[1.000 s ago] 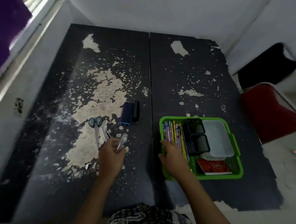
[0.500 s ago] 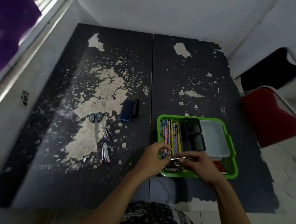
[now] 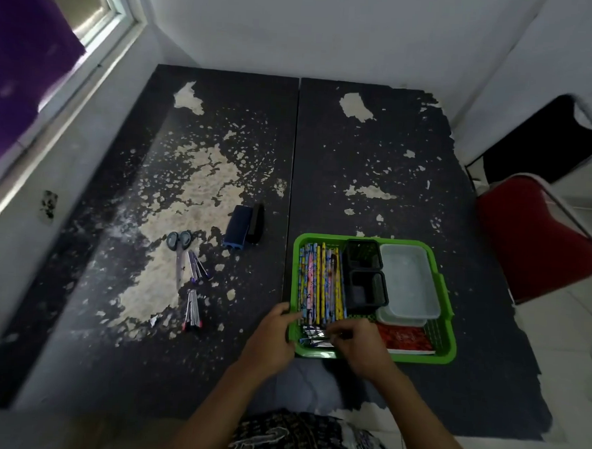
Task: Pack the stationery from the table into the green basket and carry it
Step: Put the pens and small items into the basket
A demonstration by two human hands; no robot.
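The green basket (image 3: 448, 311) sits on the right table half. It holds a row of patterned pencils (image 3: 320, 284), two black pen cups (image 3: 365, 276), a clear plastic box (image 3: 409, 281) and a red notebook (image 3: 405, 340). Small silver metal pieces (image 3: 311, 337) lie in its front left corner. My right hand (image 3: 358, 346) is inside the basket front, fingertips pinched on one silver piece. My left hand (image 3: 271, 336) curls over the basket's front left rim. On the left table half lie scissors (image 3: 179, 252), two bunches of silver pieces (image 3: 196, 270) (image 3: 192, 312) and a blue block (image 3: 239, 225) beside a black block (image 3: 256, 223).
The black tabletop (image 3: 377, 160) is worn with pale patches; a seam runs down its middle. A red chair (image 3: 540, 244) stands right of the table, a black chair (image 3: 546, 141) behind it. A window ledge (image 3: 72, 85) runs along the left wall.
My left hand picked a silver piece off the left table half and carried it right to the basket. Both hands came together there, then lowered it into the front left corner.
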